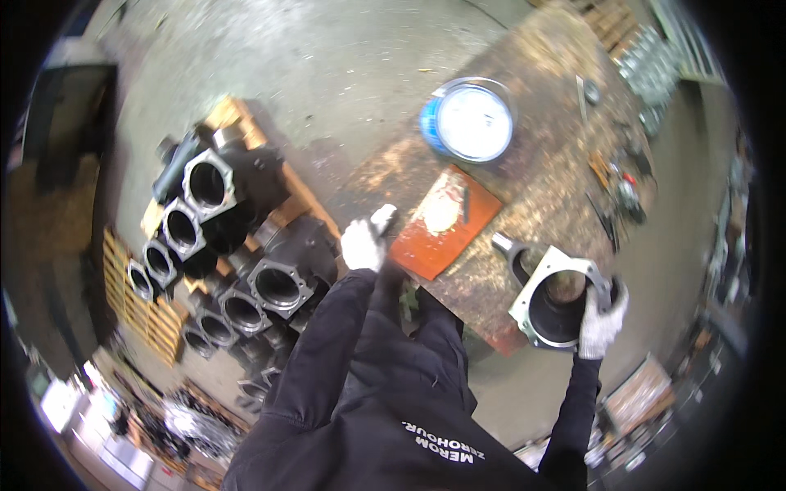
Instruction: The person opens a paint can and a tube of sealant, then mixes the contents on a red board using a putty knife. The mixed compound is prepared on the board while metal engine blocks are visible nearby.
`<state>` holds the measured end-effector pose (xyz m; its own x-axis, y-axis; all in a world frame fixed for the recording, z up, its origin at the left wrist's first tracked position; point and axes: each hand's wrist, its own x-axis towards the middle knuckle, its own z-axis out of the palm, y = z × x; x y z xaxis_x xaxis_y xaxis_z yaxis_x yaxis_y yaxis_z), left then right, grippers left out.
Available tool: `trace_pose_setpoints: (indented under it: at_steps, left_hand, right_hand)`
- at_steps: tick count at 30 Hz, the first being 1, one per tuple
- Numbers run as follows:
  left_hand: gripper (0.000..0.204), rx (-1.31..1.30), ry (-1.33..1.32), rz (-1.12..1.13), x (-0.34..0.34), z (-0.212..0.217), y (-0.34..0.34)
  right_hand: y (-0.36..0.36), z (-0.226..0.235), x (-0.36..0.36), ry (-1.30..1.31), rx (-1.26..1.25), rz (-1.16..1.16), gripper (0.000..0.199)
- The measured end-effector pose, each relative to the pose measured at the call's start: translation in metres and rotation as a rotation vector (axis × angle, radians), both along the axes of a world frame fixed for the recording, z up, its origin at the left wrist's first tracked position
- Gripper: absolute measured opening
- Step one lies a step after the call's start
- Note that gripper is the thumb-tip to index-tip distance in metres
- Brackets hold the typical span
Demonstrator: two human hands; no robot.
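Note:
A black cast housing [538, 321] with a pale machined flange and a wide round bore stands at the near right of the worn workbench [536, 184]. My right hand [604, 321], in a pale knit glove, grips the right side of its rim. Left of the bench's near-left edge is my left hand [362, 247], in a white glove. Its fingers are blurred, and I cannot tell whether they hold something. Beside that hand lies a reddish-orange board [427, 260], with a pale smear and a thin dark strip on top.
A blue can [475, 123] with a whitish top stands farther back on the bench. Hand tools [602, 221] lie along the right edge. To the left, several similar black housings [278, 286] are stacked by a wooden pallet [139, 299]. Clear plastic wrap [651, 69] sits at the far right.

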<state>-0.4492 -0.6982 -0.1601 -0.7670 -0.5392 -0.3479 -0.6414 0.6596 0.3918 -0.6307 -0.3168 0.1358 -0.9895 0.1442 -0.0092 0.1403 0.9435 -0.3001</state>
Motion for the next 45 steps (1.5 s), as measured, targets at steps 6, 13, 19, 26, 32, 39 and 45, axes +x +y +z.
trace_pose_setpoints:
  at_steps: [6, 13, 19, 26, 32, 39, 45]
  left_hand:
    - [0.037, 0.049, 0.005, 0.035, -0.021, 0.012, -0.007]
    - [0.056, 0.176, 0.178, 0.183, -0.040, 0.031, 0.008]
    - [0.047, 0.291, 0.415, 0.369, 0.036, 0.072, 0.051]
    - [0.041, 0.407, 0.474, 0.600, 0.033, 0.087, -0.002]
    - [0.030, 0.390, 0.511, 0.738, -0.005, 0.056, -0.106]
    - [0.030, 0.667, 0.461, 1.001, -0.024, -0.024, -0.178]
    - [0.030, 0.796, 0.277, 0.900, -0.041, -0.048, -0.174]
  right_hand:
    - [0.006, -0.001, -0.006, -0.036, 0.010, 0.044, 0.059]
    - [0.023, -0.003, -0.014, -0.026, 0.098, 0.169, 0.054]
    - [0.021, 0.003, -0.015, -0.036, 0.102, 0.178, 0.062]
    - [-0.134, 0.018, -0.064, 0.167, 0.172, 0.327, 0.055]
    - [-0.328, -0.140, -0.146, 0.122, -0.080, 0.551, 0.062]
    - [-0.373, -0.221, -0.154, 0.003, 0.046, 0.436, 0.060]
    - [-0.359, -0.226, -0.157, 0.021, -0.041, 0.443, 0.057]
